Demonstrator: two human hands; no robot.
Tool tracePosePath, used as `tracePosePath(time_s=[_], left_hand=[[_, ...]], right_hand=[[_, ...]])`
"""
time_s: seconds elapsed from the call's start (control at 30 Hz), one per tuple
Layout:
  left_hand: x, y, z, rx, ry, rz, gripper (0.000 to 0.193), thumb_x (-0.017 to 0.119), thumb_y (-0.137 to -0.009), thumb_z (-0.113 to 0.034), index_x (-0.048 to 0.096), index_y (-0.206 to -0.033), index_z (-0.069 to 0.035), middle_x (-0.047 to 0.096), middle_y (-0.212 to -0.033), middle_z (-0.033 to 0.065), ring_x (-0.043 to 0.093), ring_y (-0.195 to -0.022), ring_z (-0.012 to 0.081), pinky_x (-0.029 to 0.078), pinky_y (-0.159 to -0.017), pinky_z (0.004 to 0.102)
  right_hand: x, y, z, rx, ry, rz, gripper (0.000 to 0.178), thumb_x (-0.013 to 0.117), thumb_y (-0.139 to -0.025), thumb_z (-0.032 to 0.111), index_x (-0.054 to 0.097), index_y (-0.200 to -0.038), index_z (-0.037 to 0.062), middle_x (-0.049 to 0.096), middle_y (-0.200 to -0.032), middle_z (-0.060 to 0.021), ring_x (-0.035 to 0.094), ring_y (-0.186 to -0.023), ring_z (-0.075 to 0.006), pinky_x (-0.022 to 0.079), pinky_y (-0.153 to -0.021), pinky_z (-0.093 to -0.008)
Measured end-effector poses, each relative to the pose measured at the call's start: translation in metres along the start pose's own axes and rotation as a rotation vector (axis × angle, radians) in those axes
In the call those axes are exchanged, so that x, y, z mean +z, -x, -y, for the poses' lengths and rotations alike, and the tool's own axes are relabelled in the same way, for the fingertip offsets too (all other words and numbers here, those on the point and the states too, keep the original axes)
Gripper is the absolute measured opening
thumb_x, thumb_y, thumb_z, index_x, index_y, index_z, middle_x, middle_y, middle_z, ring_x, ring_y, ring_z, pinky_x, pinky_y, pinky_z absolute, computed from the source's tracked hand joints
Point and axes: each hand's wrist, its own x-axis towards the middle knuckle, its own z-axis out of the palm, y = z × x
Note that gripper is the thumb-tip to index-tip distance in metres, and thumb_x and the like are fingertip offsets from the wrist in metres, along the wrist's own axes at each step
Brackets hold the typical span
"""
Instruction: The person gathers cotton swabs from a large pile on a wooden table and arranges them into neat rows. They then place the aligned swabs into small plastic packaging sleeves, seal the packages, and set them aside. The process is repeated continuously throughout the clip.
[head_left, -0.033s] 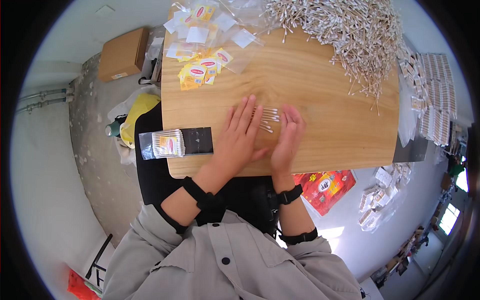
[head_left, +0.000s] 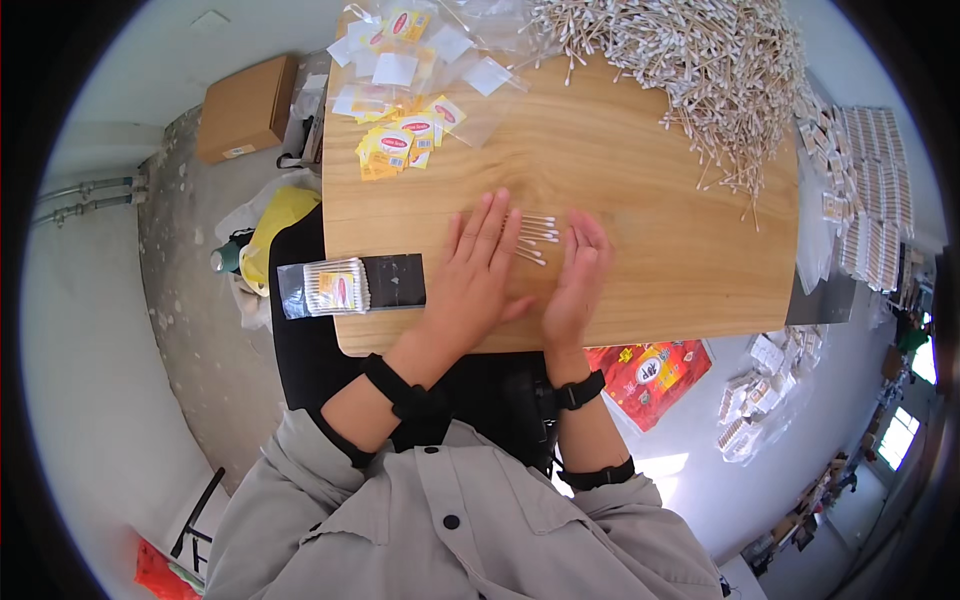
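My left hand [head_left: 472, 272] lies flat with its fingers stretched over a small row of cotton swabs [head_left: 537, 236] on the table. Their white tips stick out to the right from under the fingers; the rest of the sticks is mostly hidden. Just right of those tips, my right hand [head_left: 575, 277] stands on its edge, palm turned inward, fingers loosely stretched and slightly bent. It appears to hold nothing. Left of my left hand, a clear bag packed with cotton swabs and a yellow label [head_left: 337, 288] rests on a dark strip [head_left: 397, 281] at the table's edge.
A big heap of loose cotton swabs [head_left: 700, 70] covers the far right of the wooden table [head_left: 640, 250]. Yellow labels [head_left: 392, 145] and clear bags [head_left: 480, 120] lie at the far left. Packed swabs [head_left: 875, 185] are stacked beyond the right edge. A cardboard box [head_left: 247, 108] stands left.
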Motion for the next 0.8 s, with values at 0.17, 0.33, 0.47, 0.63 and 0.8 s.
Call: tracePosePath(time_s=[0.17,0.33,0.47,0.63,0.8], left_hand=[[0.008,-0.008,-0.008,-0.035,-0.06,-0.014,0.115,0.083,-0.062,-0.049,0.029,-0.149,0.002,0.021,-0.159,0.0194,0.019,-0.149,0.0312,0.017,-0.119,0.0509],[0.002,-0.02,-0.008,-0.071,-0.063,0.059,0.117,0.08,-0.061,-0.054,0.029,-0.15,0.002,0.021,-0.16,0.0176,0.018,-0.15,0.029,0.015,-0.119,0.0521],[-0.003,-0.021,-0.008,-0.01,-0.068,0.033,0.121,0.081,-0.059,-0.052,0.024,-0.152,0.001,0.02,-0.16,0.0171,0.016,-0.15,0.0293,0.015,-0.119,0.0532],[0.006,-0.02,-0.008,-0.009,-0.103,0.048,0.125,0.083,-0.056,-0.054,0.023,-0.152,0.0,0.019,-0.161,0.0171,0.016,-0.15,0.0298,0.013,-0.119,0.0545],[-0.01,-0.011,0.001,-0.119,-0.008,-0.001,0.123,0.084,-0.058,-0.051,0.023,-0.152,0.001,0.02,-0.16,0.02,0.018,-0.149,0.0323,0.015,-0.119,0.0538]], right_hand=[[0.003,0.001,-0.003,-0.011,0.024,0.002,0.049,0.031,-0.106,0.031,0.039,-0.137,-0.006,0.039,-0.139,-0.0179,0.037,-0.136,-0.0287,0.03,-0.116,-0.0423],[-0.004,-0.01,-0.008,-0.025,-0.063,-0.015,0.052,0.029,-0.107,0.034,0.033,-0.14,-0.0055,0.035,-0.144,-0.0184,0.032,-0.14,-0.029,0.026,-0.118,-0.0428],[-0.001,-0.025,-0.001,-0.01,-0.079,-0.01,0.054,0.029,-0.107,0.036,0.032,-0.142,-0.0048,0.034,-0.146,-0.0193,0.032,-0.14,-0.0295,0.024,-0.12,-0.0432],[0.003,-0.029,-0.004,-0.014,-0.068,0.039,0.056,0.03,-0.107,0.038,0.031,-0.143,-0.0043,0.035,-0.146,-0.0197,0.033,-0.14,-0.0299,0.024,-0.12,-0.043],[-0.002,-0.032,-0.023,-0.028,-0.122,0.042,0.057,0.03,-0.107,0.04,0.03,-0.144,-0.0028,0.037,-0.146,-0.018,0.032,-0.141,-0.0293,0.021,-0.119,-0.0433]])
